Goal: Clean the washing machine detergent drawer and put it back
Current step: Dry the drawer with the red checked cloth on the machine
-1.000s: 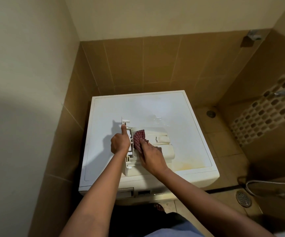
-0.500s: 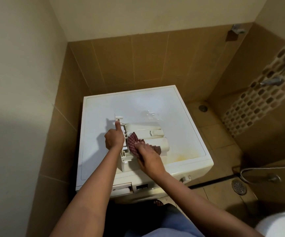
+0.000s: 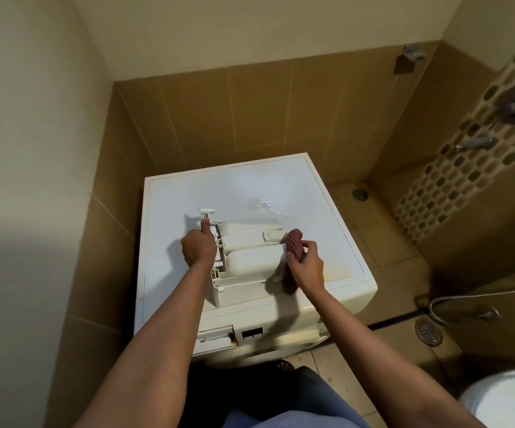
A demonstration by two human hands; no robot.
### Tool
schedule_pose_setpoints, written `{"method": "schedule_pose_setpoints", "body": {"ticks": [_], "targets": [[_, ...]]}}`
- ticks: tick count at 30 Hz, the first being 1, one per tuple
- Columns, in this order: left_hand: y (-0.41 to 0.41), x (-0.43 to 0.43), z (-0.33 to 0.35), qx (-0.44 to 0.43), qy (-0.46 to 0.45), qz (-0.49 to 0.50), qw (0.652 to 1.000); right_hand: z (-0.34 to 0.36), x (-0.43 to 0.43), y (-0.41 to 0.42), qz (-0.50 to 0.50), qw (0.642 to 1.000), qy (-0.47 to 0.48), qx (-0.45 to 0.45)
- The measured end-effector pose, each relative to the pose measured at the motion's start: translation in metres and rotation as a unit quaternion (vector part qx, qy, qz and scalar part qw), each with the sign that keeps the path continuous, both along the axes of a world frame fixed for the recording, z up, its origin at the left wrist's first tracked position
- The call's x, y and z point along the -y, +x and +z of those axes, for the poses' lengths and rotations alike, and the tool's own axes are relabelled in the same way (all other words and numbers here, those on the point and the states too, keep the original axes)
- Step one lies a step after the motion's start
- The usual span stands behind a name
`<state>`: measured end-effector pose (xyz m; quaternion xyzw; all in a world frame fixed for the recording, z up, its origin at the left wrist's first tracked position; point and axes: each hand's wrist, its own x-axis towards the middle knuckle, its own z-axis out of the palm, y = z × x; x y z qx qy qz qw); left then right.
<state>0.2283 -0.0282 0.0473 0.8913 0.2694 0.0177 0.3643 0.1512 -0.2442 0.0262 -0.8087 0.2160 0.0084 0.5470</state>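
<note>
Drawer (image 3: 250, 251), cream plastic, lies on the washing machine (image 3: 169, 217); left hand (image 3: 199, 247) grips its front panel, right hand (image 3: 307, 267) clutches a checked cloth (image 3: 294, 244).

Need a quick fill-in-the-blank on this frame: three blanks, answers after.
1. The detergent drawer lies on the washing machine's ____.
2. The right hand holds a red checked ____.
3. The left hand grips the drawer's front panel with its ____ stretched along it.
Missing words: top; cloth; thumb.
</note>
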Motion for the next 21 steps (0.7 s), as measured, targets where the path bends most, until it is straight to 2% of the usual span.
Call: {"method": "schedule_pose_setpoints", "body": {"ticks": [4, 7, 9, 12, 14, 16, 18, 21], "targets": [[-0.004, -0.006, 0.003, 0.011, -0.006, 0.033, 0.999, 0.017, 0.01, 0.018, 0.041, 0.996, 0.078, -0.028], [-0.008, -0.011, 0.007, 0.022, -0.01, 0.078, 0.997, 0.042, 0.014, 0.031, 0.078, 0.993, 0.093, 0.015], [-0.007, -0.01, 0.014, 0.017, -0.049, 0.107, 0.993, 0.063, 0.012, 0.04, 0.095, 0.99, 0.088, 0.06], [0.0, -0.006, 0.027, -0.03, -0.209, 0.15, 0.966, 0.086, 0.008, 0.055, 0.13, 0.982, 0.072, 0.118], [-0.003, -0.001, 0.037, -0.063, -0.387, 0.148, 0.908, 0.095, 0.007, 0.063, 0.151, 0.976, 0.031, 0.153], [-0.011, 0.003, 0.044, -0.099, -0.475, 0.121, 0.866, 0.099, 0.006, 0.068, 0.168, 0.967, -0.02, 0.191], [-0.019, 0.008, 0.043, -0.119, -0.487, 0.104, 0.859, 0.099, 0.007, 0.071, 0.185, 0.953, -0.068, 0.231], [-0.023, 0.015, 0.038, -0.085, -0.398, 0.12, 0.906, 0.098, 0.007, 0.073, 0.215, 0.925, -0.111, 0.293]]}}
